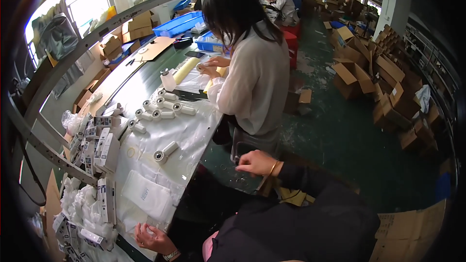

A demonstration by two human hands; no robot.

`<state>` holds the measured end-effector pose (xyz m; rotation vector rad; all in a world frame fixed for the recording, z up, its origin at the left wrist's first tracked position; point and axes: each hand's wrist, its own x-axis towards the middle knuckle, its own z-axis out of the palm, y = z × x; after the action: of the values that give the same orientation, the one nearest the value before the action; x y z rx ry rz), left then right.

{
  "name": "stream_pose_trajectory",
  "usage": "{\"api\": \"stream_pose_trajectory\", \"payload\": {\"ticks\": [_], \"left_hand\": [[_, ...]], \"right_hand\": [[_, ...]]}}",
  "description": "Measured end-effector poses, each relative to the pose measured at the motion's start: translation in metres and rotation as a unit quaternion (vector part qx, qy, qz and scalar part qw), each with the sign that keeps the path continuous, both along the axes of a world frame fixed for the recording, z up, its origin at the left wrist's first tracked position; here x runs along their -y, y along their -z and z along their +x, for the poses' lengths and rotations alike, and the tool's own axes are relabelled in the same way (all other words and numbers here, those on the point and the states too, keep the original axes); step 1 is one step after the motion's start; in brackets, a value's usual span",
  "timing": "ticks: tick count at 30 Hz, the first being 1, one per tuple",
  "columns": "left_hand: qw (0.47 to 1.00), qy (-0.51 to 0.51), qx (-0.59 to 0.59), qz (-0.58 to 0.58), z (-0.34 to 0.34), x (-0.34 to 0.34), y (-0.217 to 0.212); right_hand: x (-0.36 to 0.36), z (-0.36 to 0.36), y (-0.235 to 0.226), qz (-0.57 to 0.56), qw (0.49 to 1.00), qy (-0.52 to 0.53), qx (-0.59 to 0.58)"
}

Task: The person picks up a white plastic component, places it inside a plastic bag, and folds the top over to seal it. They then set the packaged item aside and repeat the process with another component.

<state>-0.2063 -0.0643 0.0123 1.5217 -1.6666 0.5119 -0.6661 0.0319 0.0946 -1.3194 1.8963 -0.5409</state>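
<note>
The single head view looks down from above and tilts rightward: the table (pixel 145 75) curves up the frame's left, the green floor (pixel 340 136) fills the right.

worktable (pixel 145 75) dark green | plastic sheet (pixel 191 133) clear, glossy | cylinders (pixel 165 153) white, dark ends | small boxes (pixel 104 145) white with dark print | trays (pixel 177 24) blue | cartons (pixel 383 80) brown | co-worker's top (pixel 257 82) pale grey | own sleeves (pixel 301 223) black
</note>
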Motion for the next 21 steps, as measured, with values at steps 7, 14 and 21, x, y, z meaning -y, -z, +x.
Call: {"api": "stream_pose_trajectory", "payload": {"ticks": [7, 14, 21], "left_hand": [[1.000, 0.013, 0.004, -0.012, 0.017, -0.003, 0.007], [1.000, 0.016, -0.011, 0.016, 0.018, -0.001, 0.010], [0.999, 0.023, 0.021, -0.023, 0.019, 0.003, 0.009]], "right_hand": [[0.039, 0.079, 0.020, -0.478, 0.876, -0.060, 0.036], [0.021, 0.084, -0.009, -0.281, 0.952, -0.124, -0.009], [0.020, 0.073, 0.031, -0.529, 0.846, -0.053, 0.040]]}}
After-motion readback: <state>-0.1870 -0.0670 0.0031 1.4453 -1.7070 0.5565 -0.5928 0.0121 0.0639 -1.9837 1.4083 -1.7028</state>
